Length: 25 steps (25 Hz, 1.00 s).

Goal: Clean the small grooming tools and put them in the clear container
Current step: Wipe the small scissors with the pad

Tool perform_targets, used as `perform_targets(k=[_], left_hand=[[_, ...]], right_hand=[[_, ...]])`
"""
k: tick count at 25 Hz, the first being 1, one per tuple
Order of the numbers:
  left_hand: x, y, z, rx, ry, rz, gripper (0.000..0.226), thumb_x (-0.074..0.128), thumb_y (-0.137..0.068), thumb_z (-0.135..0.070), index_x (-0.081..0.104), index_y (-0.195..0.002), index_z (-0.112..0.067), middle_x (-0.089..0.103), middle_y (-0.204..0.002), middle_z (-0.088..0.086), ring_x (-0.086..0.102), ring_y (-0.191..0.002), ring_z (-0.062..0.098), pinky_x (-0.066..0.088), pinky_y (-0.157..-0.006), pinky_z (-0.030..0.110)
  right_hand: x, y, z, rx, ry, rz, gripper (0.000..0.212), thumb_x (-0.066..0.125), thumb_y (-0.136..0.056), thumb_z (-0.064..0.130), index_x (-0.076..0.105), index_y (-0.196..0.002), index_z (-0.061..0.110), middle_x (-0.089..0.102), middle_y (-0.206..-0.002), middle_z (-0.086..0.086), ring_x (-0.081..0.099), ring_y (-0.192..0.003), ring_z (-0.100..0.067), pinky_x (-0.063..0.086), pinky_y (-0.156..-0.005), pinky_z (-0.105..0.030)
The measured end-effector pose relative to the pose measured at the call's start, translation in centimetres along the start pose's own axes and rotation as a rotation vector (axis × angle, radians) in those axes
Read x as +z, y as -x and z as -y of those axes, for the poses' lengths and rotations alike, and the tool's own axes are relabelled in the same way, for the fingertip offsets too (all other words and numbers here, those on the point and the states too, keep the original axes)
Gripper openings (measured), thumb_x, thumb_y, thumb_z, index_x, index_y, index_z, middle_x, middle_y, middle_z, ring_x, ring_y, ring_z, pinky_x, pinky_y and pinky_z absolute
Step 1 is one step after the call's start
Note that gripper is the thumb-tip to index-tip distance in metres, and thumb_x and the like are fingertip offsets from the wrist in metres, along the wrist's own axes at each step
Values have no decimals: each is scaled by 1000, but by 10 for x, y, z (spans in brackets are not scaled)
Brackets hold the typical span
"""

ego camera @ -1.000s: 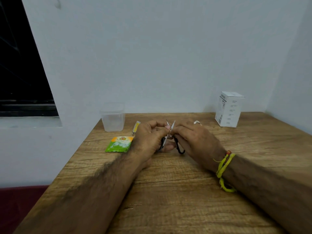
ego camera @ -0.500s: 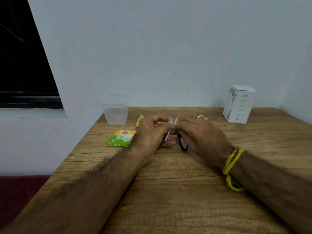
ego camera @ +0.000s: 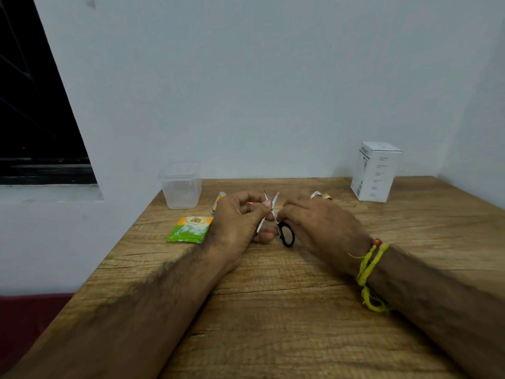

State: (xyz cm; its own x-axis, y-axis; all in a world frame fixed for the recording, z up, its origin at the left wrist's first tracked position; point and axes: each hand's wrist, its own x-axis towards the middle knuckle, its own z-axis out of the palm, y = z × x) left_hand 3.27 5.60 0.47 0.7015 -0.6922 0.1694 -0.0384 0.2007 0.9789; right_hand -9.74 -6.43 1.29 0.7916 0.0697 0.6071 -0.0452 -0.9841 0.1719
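Note:
Small scissors [ego camera: 286, 235] with black handle loops and thin silver blades stand spread open between my hands, tips pointing up. My left hand [ego camera: 237, 222] pinches one blade between thumb and forefinger. My right hand [ego camera: 317, 225] grips the scissors near the pivot and the right handle loop. The clear container [ego camera: 181, 185] stands open at the table's far left, apart from both hands. A yellow nail clipper [ego camera: 218, 201] lies just behind my left hand.
A green and orange sachet [ego camera: 190, 230] lies flat left of my left hand. A white carton [ego camera: 375, 171] stands at the far right near the wall. A small metal piece [ego camera: 320, 195] lies behind my right hand. The wooden table [ego camera: 273, 318] ends at a left edge by the wall.
The camera has tilted up and shifted slightly; both hands keep hold of the opened scissors at the same place on the table.

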Motion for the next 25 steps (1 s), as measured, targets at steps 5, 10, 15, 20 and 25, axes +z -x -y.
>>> perform_targets(k=[5,10,15,20,25], left_hand=[[2,3,1,40,-50,-16,17,68,-95,-10,66,-108,1,69,-80,18,66,-51,19,55,-47,27],[2,1,1,36,-33,-19,21,68,-95,-10,64,-110,4,69,-75,14,65,-50,16,55,-47,27],[1,-2,1,16,-28,-7,20,66,-96,-8,63,-111,4,68,-76,15,64,-47,14,55,-45,25],[1,-2,2,29,-61,1,20,66,-96,-8,63,-112,4,68,-76,15,66,-49,15,55,-45,25],[2,-1,2,21,-10,-3,24,71,-92,-6,63,-112,4,68,-71,11,65,-49,17,55,-48,27]], right_hand=[[-2,4,3,-47,30,-1,30,74,-77,3,69,-102,18,66,-106,1,64,-78,-25,48,-65,-33],[3,5,5,-83,85,-11,26,73,-75,5,70,-98,17,66,-99,-1,62,-82,-23,51,-65,-33],[8,5,0,-41,54,67,21,73,-81,7,69,-98,18,64,-99,-1,60,-80,-25,49,-65,-38],[3,6,0,-19,42,87,20,73,-82,8,71,-99,18,65,-99,-1,60,-81,-23,51,-66,-37],[-1,8,2,-40,4,88,11,65,-88,12,72,-93,19,65,-95,0,60,-79,-26,51,-65,-40]])
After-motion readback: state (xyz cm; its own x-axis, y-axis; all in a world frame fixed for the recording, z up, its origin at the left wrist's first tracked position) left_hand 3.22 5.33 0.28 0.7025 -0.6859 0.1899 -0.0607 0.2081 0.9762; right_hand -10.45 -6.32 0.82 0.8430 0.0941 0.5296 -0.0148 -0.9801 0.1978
